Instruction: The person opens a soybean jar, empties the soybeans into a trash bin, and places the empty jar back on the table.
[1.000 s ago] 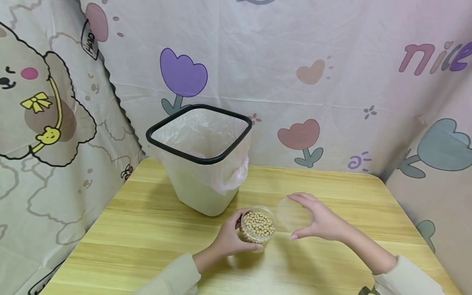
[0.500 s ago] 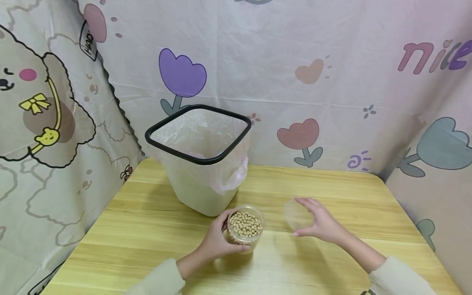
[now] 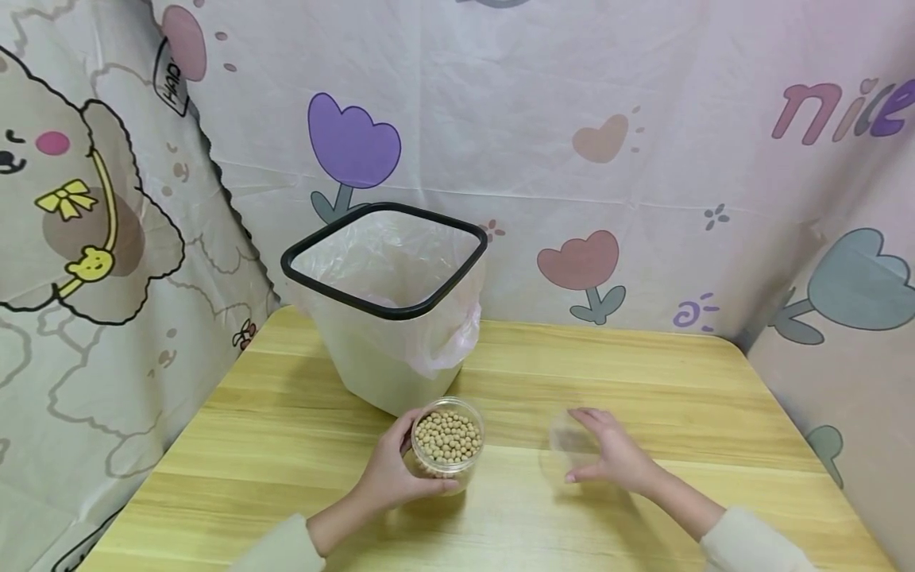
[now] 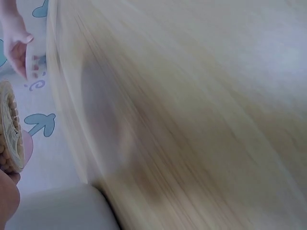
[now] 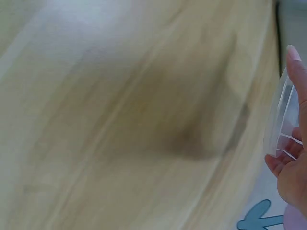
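A clear jar (image 3: pixel 457 469) full of pale round soybeans (image 3: pixel 448 437) has its top uncovered. My left hand (image 3: pixel 393 469) grips it round the side, thumb in front and fingers behind. To the right, my right hand (image 3: pixel 615 454) holds a thin translucent lid (image 3: pixel 567 437) by its edge, apart from the jar. In the right wrist view the lid (image 5: pixel 280 112) sits between thumb and fingers, above the table. The left wrist view catches only an edge of the jar with its beans (image 4: pixel 9 129) and part of the left hand (image 4: pixel 7 199).
Behind the jar stands a pale trash bin (image 3: pixel 379 357) with a black rim (image 3: pixel 400 311) and a plastic liner (image 3: pixel 457 342) folded over it. A wood-grain table (image 3: pixel 643 373) bears everything. Printed cloth (image 3: pixel 500 159) hangs at the back and sides.
My left hand has carried the jar to the left, in front of the bin. The right hand with the lid has come down toward the table's near side, widening the gap between them.
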`<state>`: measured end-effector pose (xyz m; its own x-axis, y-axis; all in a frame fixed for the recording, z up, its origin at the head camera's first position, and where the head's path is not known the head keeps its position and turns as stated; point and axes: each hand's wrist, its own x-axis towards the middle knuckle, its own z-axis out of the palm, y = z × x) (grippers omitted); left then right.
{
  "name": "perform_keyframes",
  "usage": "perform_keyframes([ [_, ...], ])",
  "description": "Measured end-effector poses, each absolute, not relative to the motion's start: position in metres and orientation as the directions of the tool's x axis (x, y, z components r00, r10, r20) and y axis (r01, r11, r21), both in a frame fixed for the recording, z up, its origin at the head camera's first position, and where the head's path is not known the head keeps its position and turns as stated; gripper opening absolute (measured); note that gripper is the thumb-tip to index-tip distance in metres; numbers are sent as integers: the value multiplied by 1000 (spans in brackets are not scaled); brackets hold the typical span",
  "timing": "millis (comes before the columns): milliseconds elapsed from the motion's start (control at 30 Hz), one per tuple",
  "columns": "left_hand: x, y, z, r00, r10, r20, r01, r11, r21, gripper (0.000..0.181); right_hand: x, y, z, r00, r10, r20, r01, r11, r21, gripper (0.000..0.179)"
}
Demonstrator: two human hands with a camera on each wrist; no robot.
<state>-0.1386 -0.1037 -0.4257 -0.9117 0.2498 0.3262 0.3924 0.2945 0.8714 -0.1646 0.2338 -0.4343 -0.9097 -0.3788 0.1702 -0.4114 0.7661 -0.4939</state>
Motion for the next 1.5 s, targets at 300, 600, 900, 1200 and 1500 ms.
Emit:
perform_keyframes([
  [300,-138,-124,-424,-921,213,326,383,341,859,88,-163,234,-450,-919,-380,100,-377,782,-496,100],
  [600,-137,-145,-414,-918,189,348,395,379,837,88,-161,232,-458,-910,-403,93,-399,794,-459,101],
  [900,-135,-164,-393,-926,137,353,378,366,850,89,-162,237,-460,-891,-440,109,-442,788,-429,99],
  [1200,-143,-184,-371,-875,114,471,479,360,801,87,-162,238,-461,-888,-450,93,-446,795,-412,101],
  [1500,-144,-197,-346,-863,90,497,487,408,772,88,-161,237,-457,-876,-475,89,-468,787,-402,103],
])
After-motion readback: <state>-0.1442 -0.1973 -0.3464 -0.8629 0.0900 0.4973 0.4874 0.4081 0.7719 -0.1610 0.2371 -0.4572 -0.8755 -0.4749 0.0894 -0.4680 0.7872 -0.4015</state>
